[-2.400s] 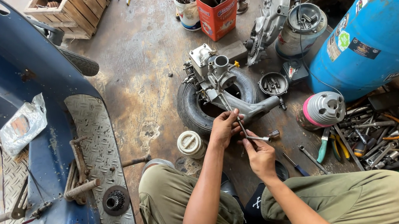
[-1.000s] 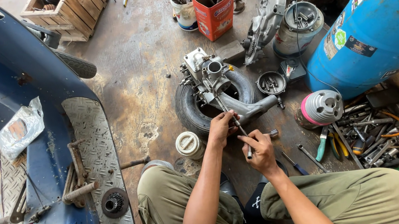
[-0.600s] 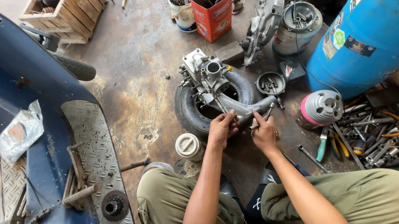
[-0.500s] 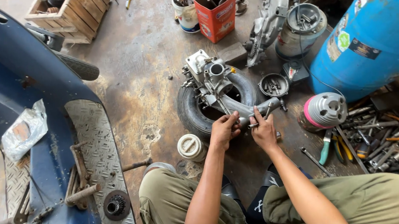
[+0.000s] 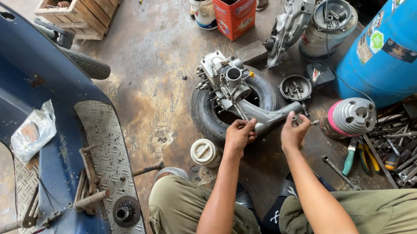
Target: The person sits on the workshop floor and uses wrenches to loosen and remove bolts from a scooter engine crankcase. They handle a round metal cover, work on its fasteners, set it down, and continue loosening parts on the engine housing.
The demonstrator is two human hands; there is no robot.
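Gripping the grey metal engine casing (image 5: 267, 115) atop a small black tyre (image 5: 208, 117), left hand (image 5: 239, 137) closes on its near end; right hand (image 5: 293, 131) pinches a small metal part beside it, near the floor's middle.

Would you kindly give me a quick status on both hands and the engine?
Left hand gripping the engine's grey arm. Right hand at its end, fingers pinched. Engine resting on small tyre. Nothing blocking.
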